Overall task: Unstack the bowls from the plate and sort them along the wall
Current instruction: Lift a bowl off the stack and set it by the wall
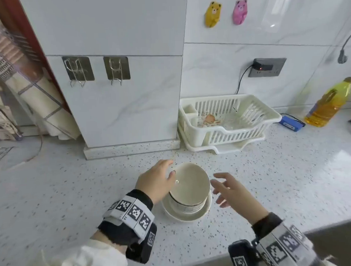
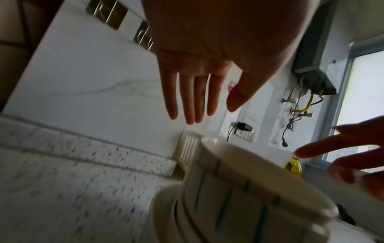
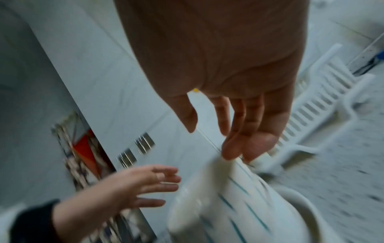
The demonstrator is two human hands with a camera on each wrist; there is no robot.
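Centrally, near the front edge of the speckled counter [image 1: 73, 196], a stack of cream bowls [image 1: 189, 185] sits in a shallow plate [image 1: 169, 211]; none has yet been lifted out, so the unstacking step appears to be just starting. The left hand [image 1: 154, 182] is spread against the left side of the top bowl's rim, its thumb at or just over the lip; whether the fingers touch the wall is hidden. The right hand [image 1: 232, 189] hovers just beside the right of the stack, fingers loosely extended, holding nothing. Neither hand has closed on a bowl. The wrist views show teal vertical stripes on the bowls' outer walls, though both are blurred.

The next move probably calls for both hands to close on the top bowl's rim and raise it straight up, keeping the lower bowls and plate from following, then carry it toward the tiled wall [image 1: 120, 105] at the back edge.

Surroundings: a white dish rack [image 1: 226, 119] stands against the wall at back right, a yellow oil bottle [image 1: 329, 105] near the far right corner, and two metal hooks [image 1: 97, 69] on the tiles.
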